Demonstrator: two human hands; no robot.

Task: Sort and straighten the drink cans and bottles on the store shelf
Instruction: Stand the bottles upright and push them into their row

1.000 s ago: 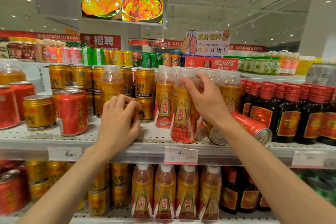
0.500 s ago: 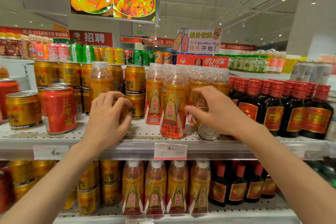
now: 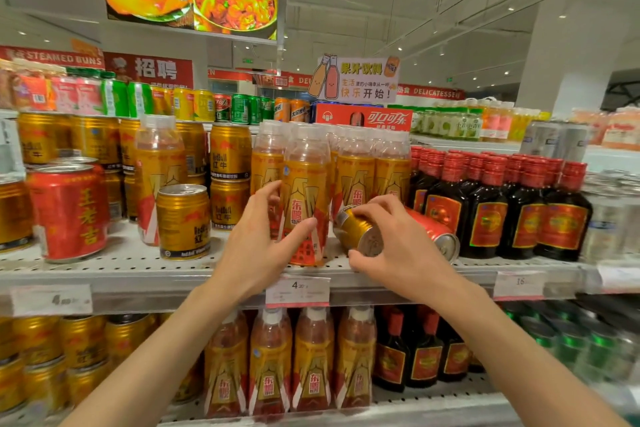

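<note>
On the white middle shelf (image 3: 145, 270), my left hand (image 3: 258, 250) wraps around the lower part of an upright orange drink bottle (image 3: 306, 184) at the shelf's front. My right hand (image 3: 394, 250) grips a gold can (image 3: 358, 230) that lies on its side, its end facing me. Behind it a red can (image 3: 438, 234) also lies on its side, against dark red-capped bottles (image 3: 485, 208). A gold can (image 3: 183, 220) stands free on the shelf to the left, next to another orange bottle (image 3: 157, 166).
Stacked gold cans (image 3: 230, 177) and a red can (image 3: 71, 211) stand at the left. More orange bottles (image 3: 355, 166) form rows behind my hands. Price tags (image 3: 298, 291) line the shelf edge. The lower shelf holds gold cans, orange bottles (image 3: 313, 360) and dark bottles.
My left hand let go of the gold can at the left and moved right onto the front orange bottle. My right hand stayed on the lying gold can.
</note>
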